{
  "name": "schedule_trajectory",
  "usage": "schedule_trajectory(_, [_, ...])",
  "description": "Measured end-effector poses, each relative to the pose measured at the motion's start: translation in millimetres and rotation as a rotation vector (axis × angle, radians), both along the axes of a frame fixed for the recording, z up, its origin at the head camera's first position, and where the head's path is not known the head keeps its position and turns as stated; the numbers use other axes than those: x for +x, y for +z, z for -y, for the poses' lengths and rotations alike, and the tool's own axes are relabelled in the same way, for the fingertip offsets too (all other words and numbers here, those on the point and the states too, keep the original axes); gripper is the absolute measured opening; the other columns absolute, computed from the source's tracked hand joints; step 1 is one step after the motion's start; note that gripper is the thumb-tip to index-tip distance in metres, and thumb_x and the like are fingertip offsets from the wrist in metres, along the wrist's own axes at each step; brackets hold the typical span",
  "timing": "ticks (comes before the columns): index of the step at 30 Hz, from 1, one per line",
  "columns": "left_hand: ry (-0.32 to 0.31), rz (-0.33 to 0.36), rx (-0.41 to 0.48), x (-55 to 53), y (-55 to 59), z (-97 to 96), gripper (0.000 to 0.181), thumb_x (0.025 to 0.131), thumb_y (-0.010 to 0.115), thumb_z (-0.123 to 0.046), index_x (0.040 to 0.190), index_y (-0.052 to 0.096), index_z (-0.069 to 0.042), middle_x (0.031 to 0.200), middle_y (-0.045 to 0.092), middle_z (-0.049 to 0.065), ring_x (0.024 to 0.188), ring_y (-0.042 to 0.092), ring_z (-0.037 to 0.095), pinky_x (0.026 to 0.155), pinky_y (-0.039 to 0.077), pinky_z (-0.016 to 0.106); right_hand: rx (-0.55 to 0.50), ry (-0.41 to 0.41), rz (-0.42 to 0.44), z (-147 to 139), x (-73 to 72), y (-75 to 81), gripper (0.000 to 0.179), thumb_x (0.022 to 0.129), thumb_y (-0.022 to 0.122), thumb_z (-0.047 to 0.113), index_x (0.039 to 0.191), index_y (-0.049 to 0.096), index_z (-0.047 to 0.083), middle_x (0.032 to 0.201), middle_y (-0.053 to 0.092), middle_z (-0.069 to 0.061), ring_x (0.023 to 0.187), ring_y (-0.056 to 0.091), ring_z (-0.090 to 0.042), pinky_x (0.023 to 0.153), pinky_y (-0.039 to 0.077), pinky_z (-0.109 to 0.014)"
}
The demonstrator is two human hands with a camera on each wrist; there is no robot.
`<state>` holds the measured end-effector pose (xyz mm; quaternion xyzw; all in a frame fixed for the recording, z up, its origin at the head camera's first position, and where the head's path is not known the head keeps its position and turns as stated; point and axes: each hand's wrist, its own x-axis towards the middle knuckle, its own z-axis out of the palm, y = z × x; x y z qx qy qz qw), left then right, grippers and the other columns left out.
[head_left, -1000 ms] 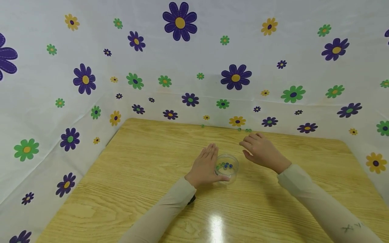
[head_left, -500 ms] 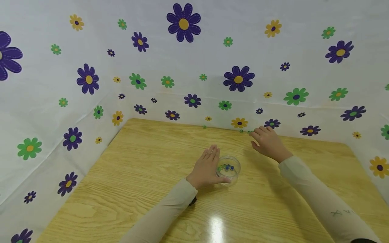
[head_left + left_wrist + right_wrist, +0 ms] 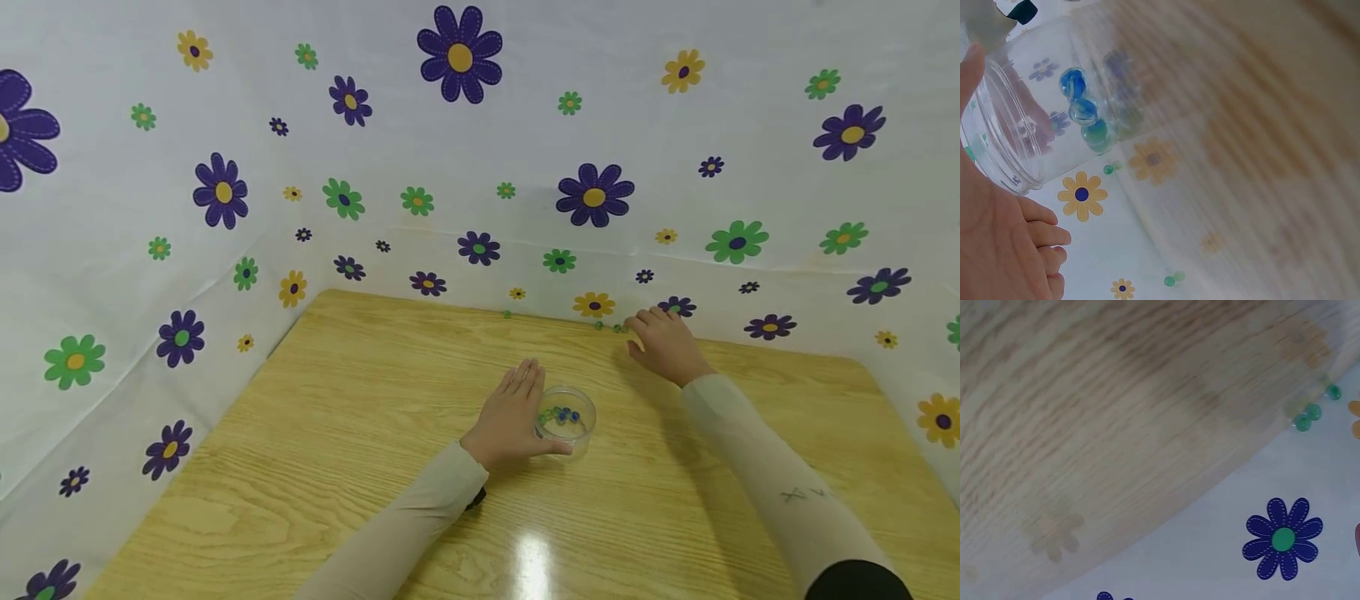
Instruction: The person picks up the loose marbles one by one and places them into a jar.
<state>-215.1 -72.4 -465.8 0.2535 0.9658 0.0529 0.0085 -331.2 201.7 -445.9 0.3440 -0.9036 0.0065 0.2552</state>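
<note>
Left hand [image 3: 508,422] at nine o'clock of jar [image 3: 588,427], fingers straight against it; right hand [image 3: 666,344] at two, fingers loosely bent, empty, beside green marbles [image 3: 1314,412].

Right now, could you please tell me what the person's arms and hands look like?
The left hand and right hand wear no gloves. The left sleeve and right sleeve are long and pale beige, with slightly greyer cuffs. The right one bears a small dark marking of crossed strokes and, farther back, a black piece. A black item shows by the left wrist.
</note>
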Motion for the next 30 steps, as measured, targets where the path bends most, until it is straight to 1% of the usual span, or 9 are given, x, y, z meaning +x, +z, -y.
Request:
schedule_trajectory(7, [-0.017,-0.023,0.006,1.5,0.1,-0.1,0.116,0.075,0.050,-0.078,0.150,0.011,0.002,0.157,0.012,0.019,0.147,0.007,0.028,0.120,0.013,0.040,0.008,-0.061,0.078,-2,-8.3,-5.1,0.024,0.078,0.071,0.011,0.098,0.065,0.000,0.093,0.067,-0.017,0.086,0.060,-0.032,0.082,0.051,-0.047])
schedule_trajectory(9, [-0.018,-0.020,0.007,1.6,0.1,-0.2,0.116,0.075,0.050,-0.078,0.150,0.011,0.002,0.157,0.011,0.019,0.147,0.007,0.027,0.120,0.012,0.039,0.013,-0.075,0.096,-3,-10.8,-7.1,0.024,0.079,0.071,0.011,0.099,0.064,-0.001,0.094,0.067,-0.017,0.088,0.060,-0.032,0.083,0.050,-0.048])
schedule_trajectory(16, [-0.010,-0.005,0.000,1.2,-1.3,-0.3,0.116,0.075,0.049,-0.078,0.150,0.010,0.001,0.158,0.009,0.017,0.147,0.005,0.026,0.121,0.011,0.038,0.033,-0.115,0.123,-6,-19.3,-13.7,0.024,0.080,0.068,0.011,0.099,0.064,-0.002,0.096,0.066,-0.018,0.089,0.059,-0.033,0.081,0.050,-0.049])
schedule_trajectory(23, [-0.005,-0.006,-0.010,2.2,1.0,-0.4,0.116,0.075,0.050,-0.078,0.150,0.010,0.001,0.158,0.010,0.017,0.147,0.006,0.026,0.121,0.012,0.038,0.036,-0.148,0.145,-5,-21.6,-15.2,0.023,0.081,0.068,0.013,0.099,0.063,-0.001,0.097,0.066,-0.018,0.090,0.059,-0.034,0.081,0.050,-0.051])
schedule_trajectory(30, [0.001,-0.004,-0.017,3.2,2.6,0.0,0.116,0.075,0.049,-0.078,0.150,0.010,0.001,0.158,0.010,0.017,0.147,0.006,0.026,0.121,0.012,0.038,0.046,-0.163,0.182,-1,-26.0,-16.3,0.025,0.083,0.068,0.014,0.102,0.063,-0.002,0.102,0.065,-0.019,0.098,0.059,-0.036,0.087,0.048,-0.053])
